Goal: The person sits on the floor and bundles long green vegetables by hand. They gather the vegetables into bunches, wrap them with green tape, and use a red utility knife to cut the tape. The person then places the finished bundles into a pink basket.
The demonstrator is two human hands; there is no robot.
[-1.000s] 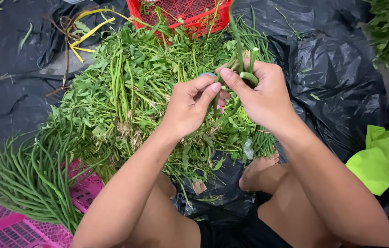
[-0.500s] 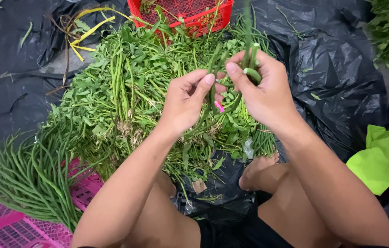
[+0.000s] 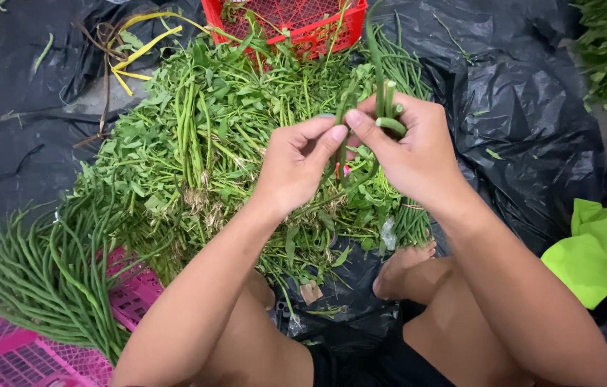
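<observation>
Hands (image 3: 361, 154), 2, on bean stalks (image 3: 382, 100)

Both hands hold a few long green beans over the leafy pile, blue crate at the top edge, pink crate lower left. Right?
Not quite: the head view shows the crate at the top edge is red, not blue. The rest holds: left hand and right hand hold long beans over the leafy pile; pink crate lower left.

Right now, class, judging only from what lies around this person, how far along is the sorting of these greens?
Done, it seems: a heap of long beans lies gathered over the pink crate. In hand: the right hand grips a few bean stems, and the left hand pinches at them. Left: the big pile of leafy greens on the black plastic sheet is still mixed and loose.
</observation>
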